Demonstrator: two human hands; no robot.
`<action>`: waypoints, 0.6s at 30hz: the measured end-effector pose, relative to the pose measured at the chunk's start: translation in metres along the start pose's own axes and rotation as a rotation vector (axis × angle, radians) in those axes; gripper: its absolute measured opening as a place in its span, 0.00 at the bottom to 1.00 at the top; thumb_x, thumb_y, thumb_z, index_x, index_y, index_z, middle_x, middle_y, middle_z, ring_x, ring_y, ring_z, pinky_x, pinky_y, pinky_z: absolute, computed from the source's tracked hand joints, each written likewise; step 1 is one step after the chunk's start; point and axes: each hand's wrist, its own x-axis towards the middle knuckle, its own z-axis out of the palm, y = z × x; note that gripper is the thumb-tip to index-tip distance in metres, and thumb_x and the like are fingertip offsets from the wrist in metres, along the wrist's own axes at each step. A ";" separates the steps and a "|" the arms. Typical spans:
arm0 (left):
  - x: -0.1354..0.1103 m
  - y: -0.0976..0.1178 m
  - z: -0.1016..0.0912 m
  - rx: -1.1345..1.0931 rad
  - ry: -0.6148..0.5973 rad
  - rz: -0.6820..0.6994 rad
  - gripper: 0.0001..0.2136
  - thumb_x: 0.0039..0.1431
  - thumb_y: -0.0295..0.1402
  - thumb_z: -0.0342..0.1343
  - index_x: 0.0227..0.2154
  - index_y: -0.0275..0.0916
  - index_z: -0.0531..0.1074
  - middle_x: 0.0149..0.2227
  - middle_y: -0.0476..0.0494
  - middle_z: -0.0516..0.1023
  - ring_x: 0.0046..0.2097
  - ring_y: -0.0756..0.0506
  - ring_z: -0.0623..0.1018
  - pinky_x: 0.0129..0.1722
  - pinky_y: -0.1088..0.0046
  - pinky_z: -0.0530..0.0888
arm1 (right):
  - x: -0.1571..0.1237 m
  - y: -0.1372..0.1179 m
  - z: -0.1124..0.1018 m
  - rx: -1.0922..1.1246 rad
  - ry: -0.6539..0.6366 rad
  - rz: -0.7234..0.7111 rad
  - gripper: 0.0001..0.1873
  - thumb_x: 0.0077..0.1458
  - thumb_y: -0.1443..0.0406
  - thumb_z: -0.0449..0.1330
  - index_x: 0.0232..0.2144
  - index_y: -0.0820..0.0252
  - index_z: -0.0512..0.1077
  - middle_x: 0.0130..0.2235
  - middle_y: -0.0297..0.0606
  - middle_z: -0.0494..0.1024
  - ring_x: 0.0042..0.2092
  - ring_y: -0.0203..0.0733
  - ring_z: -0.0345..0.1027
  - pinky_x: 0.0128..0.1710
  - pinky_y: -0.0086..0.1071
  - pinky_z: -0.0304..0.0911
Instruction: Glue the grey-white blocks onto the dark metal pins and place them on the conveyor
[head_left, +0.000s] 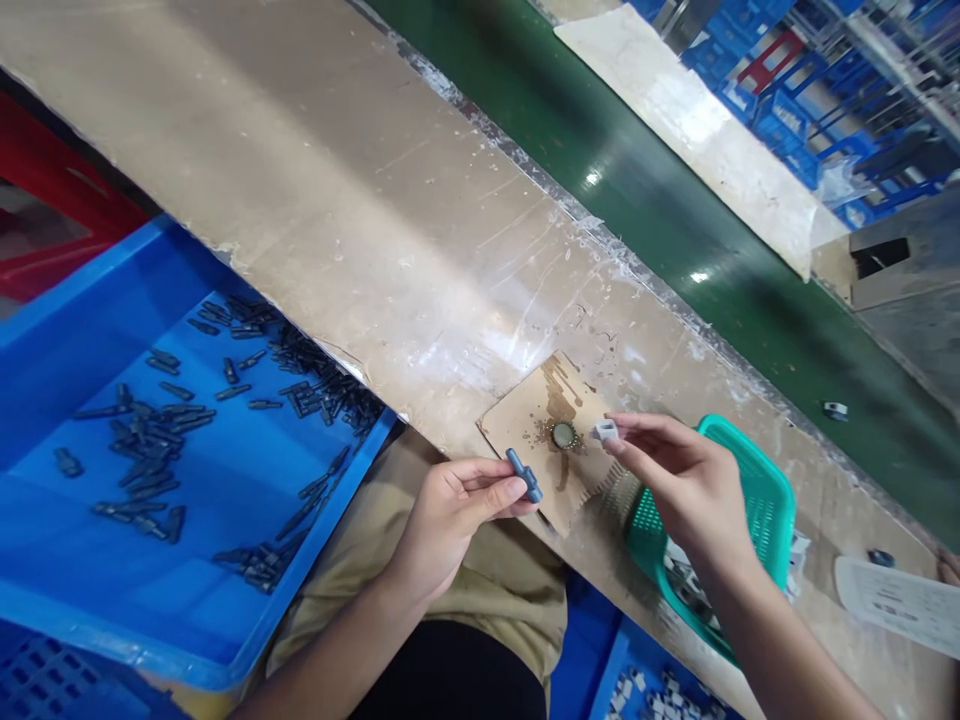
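Between the thumb and fingers of my left hand (469, 505) is a dark blue-grey stepped pin (523, 474), tilted, its thin end pointing up and away. My right hand (686, 475) pinches a small light grey block with an opening (604, 430). The two parts are apart. Beneath them, a piece of brown cardboard (551, 390) with dark wet stains lies on the bench, and a small round cap with a ridged rim (563, 435) sits on it. A green basket (784, 500) holding light grey parts stands partly behind my right wrist.
At the left, a big blue bin (187, 620) holds many dark pins. Another blue bin (611, 665) with grey blocks is below the bench edge. A green conveyor belt (637, 200) runs beyond the bench (337, 200), carrying one small part (835, 411). A white tray (900, 600) lies right.
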 end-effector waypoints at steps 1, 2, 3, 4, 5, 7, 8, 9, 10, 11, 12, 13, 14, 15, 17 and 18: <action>0.001 -0.001 0.004 -0.005 -0.009 0.000 0.06 0.45 0.29 0.67 0.27 0.33 0.78 0.28 0.45 0.81 0.32 0.48 0.80 0.36 0.75 0.79 | -0.003 -0.004 -0.002 0.101 -0.018 0.052 0.08 0.49 0.62 0.66 0.35 0.52 0.77 0.34 0.34 0.80 0.35 0.37 0.74 0.35 0.28 0.69; 0.002 -0.003 0.008 -0.005 -0.020 -0.003 0.06 0.45 0.28 0.67 0.27 0.33 0.79 0.28 0.45 0.81 0.32 0.48 0.80 0.35 0.75 0.80 | -0.006 -0.009 -0.004 0.184 -0.043 0.091 0.08 0.48 0.63 0.67 0.34 0.52 0.77 0.33 0.33 0.80 0.34 0.36 0.74 0.34 0.26 0.70; 0.003 -0.004 0.012 -0.004 -0.031 -0.006 0.06 0.45 0.28 0.67 0.27 0.33 0.79 0.28 0.44 0.81 0.31 0.48 0.80 0.35 0.75 0.80 | -0.010 -0.015 -0.006 0.244 -0.068 0.116 0.08 0.48 0.63 0.67 0.34 0.51 0.77 0.32 0.32 0.80 0.33 0.35 0.74 0.33 0.24 0.70; 0.004 -0.004 0.015 -0.002 -0.043 -0.006 0.06 0.45 0.28 0.67 0.28 0.32 0.79 0.28 0.44 0.82 0.31 0.48 0.80 0.35 0.75 0.80 | -0.013 -0.019 -0.007 0.280 -0.093 0.131 0.08 0.47 0.64 0.68 0.33 0.51 0.77 0.32 0.32 0.80 0.33 0.34 0.75 0.33 0.23 0.70; 0.004 -0.005 0.019 0.002 -0.055 -0.006 0.06 0.45 0.28 0.67 0.28 0.32 0.79 0.28 0.44 0.82 0.31 0.48 0.81 0.35 0.75 0.80 | -0.017 -0.024 -0.008 0.299 -0.115 0.139 0.08 0.46 0.65 0.68 0.33 0.51 0.77 0.32 0.32 0.81 0.32 0.33 0.75 0.33 0.21 0.70; 0.005 -0.006 0.024 0.016 -0.075 -0.001 0.06 0.45 0.28 0.67 0.28 0.33 0.79 0.29 0.44 0.82 0.31 0.47 0.81 0.35 0.75 0.80 | -0.024 -0.030 -0.009 0.309 -0.147 0.142 0.09 0.46 0.67 0.69 0.33 0.51 0.78 0.32 0.31 0.81 0.32 0.33 0.76 0.33 0.20 0.71; 0.005 -0.006 0.025 0.029 -0.082 0.004 0.06 0.45 0.28 0.67 0.29 0.33 0.79 0.29 0.44 0.82 0.32 0.47 0.81 0.36 0.75 0.80 | -0.026 -0.032 -0.009 0.309 -0.156 0.140 0.09 0.46 0.68 0.68 0.33 0.51 0.78 0.32 0.31 0.81 0.32 0.33 0.76 0.34 0.19 0.71; 0.005 -0.006 0.027 0.047 -0.091 0.009 0.07 0.45 0.29 0.67 0.29 0.34 0.79 0.29 0.44 0.82 0.32 0.46 0.81 0.36 0.74 0.80 | -0.028 -0.033 -0.008 0.309 -0.159 0.137 0.09 0.47 0.68 0.68 0.33 0.50 0.78 0.32 0.31 0.82 0.33 0.32 0.76 0.34 0.19 0.71; 0.005 -0.006 0.027 0.066 -0.098 0.016 0.07 0.45 0.29 0.67 0.29 0.34 0.79 0.30 0.44 0.82 0.32 0.46 0.81 0.36 0.74 0.80 | -0.030 -0.034 -0.008 0.309 -0.160 0.135 0.09 0.47 0.68 0.68 0.33 0.50 0.78 0.33 0.31 0.82 0.33 0.32 0.76 0.34 0.18 0.71; 0.005 -0.006 0.028 0.084 -0.107 0.023 0.07 0.45 0.30 0.67 0.30 0.35 0.79 0.30 0.44 0.82 0.33 0.45 0.81 0.36 0.74 0.80 | -0.031 -0.034 -0.007 0.312 -0.160 0.133 0.10 0.47 0.68 0.68 0.33 0.50 0.78 0.33 0.31 0.82 0.33 0.32 0.77 0.35 0.19 0.71; 0.005 -0.006 0.029 0.103 -0.116 0.033 0.07 0.45 0.30 0.67 0.30 0.35 0.79 0.31 0.44 0.82 0.33 0.45 0.81 0.36 0.74 0.80 | -0.032 -0.035 -0.007 0.314 -0.162 0.131 0.09 0.47 0.69 0.68 0.33 0.50 0.78 0.33 0.31 0.82 0.33 0.33 0.77 0.35 0.19 0.71; 0.005 -0.006 0.029 0.120 -0.122 0.041 0.07 0.46 0.30 0.67 0.30 0.36 0.79 0.31 0.44 0.82 0.32 0.45 0.81 0.36 0.74 0.80 | -0.033 -0.035 -0.007 0.315 -0.166 0.130 0.09 0.47 0.69 0.68 0.33 0.50 0.78 0.33 0.31 0.82 0.33 0.33 0.77 0.35 0.19 0.72; 0.004 -0.006 0.030 0.137 -0.129 0.051 0.07 0.46 0.30 0.67 0.30 0.36 0.80 0.31 0.45 0.83 0.32 0.45 0.81 0.36 0.75 0.80 | -0.033 -0.036 -0.006 0.312 -0.167 0.127 0.09 0.47 0.69 0.68 0.33 0.51 0.78 0.33 0.32 0.82 0.33 0.33 0.77 0.35 0.20 0.72; 0.003 -0.005 0.031 0.153 -0.131 0.062 0.06 0.46 0.30 0.67 0.30 0.37 0.80 0.31 0.45 0.83 0.32 0.46 0.81 0.35 0.75 0.80 | -0.034 -0.037 -0.006 0.305 -0.165 0.123 0.09 0.47 0.69 0.68 0.33 0.51 0.78 0.32 0.32 0.82 0.33 0.34 0.77 0.35 0.20 0.72; 0.000 -0.002 0.033 0.192 -0.128 0.091 0.05 0.46 0.29 0.67 0.28 0.39 0.80 0.31 0.48 0.83 0.32 0.47 0.81 0.34 0.77 0.80 | -0.035 -0.040 -0.007 0.269 -0.156 0.104 0.09 0.46 0.69 0.68 0.32 0.53 0.78 0.31 0.33 0.82 0.32 0.35 0.77 0.33 0.21 0.72; -0.002 -0.001 0.033 0.218 -0.120 0.110 0.04 0.45 0.28 0.67 0.28 0.40 0.80 0.30 0.50 0.82 0.31 0.47 0.81 0.34 0.78 0.80 | -0.035 -0.041 -0.008 0.240 -0.155 0.091 0.09 0.45 0.69 0.69 0.32 0.54 0.78 0.31 0.33 0.82 0.32 0.35 0.77 0.32 0.21 0.73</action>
